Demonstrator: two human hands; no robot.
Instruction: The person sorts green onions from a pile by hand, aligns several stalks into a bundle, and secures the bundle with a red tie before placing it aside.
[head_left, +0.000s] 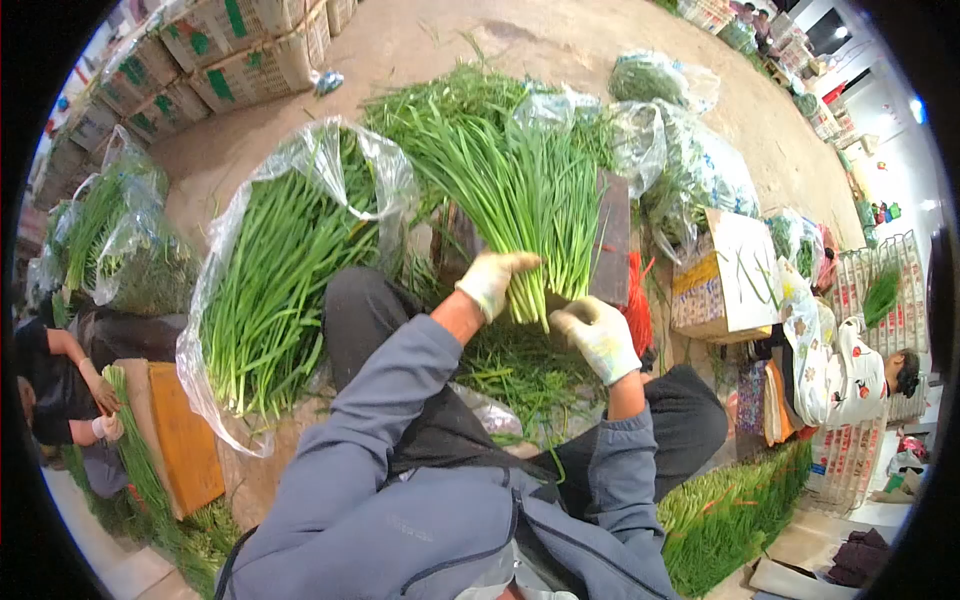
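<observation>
While a fan-shaped bunch of long, flat green leaves with pale stem ends (540, 205) is held at the upper centre of the frame, partly over a dark, flat-topped block (614, 225), its lower part is grasped by the left hand (490, 283), clad in an off-white fabric glove, with the thumb laid across the stems. The right hand (600, 338), gloved in stained off-white fabric, is placed just beside the stem ends with its fingers bent; whether anything is pinched there cannot be told.

Should the left grip be loosened, the bunch could be spread further and single stems dropped onto the loose green trimmings (520, 370) below, at the centre of the frame. If it is tightened too much, the soft stems might be bruised. Because the ends are seen at differing heights, the lowest stems could be bent by a careless push from the right. Near the leaf tips, a tangled heap of thin green stalks (440, 95) is seen, so stray pieces might be dragged along by a sideways pull. At right of centre, the bright red bundle of strands (638, 305) could be snagged by the right glove if that hand is swung outward.
</observation>
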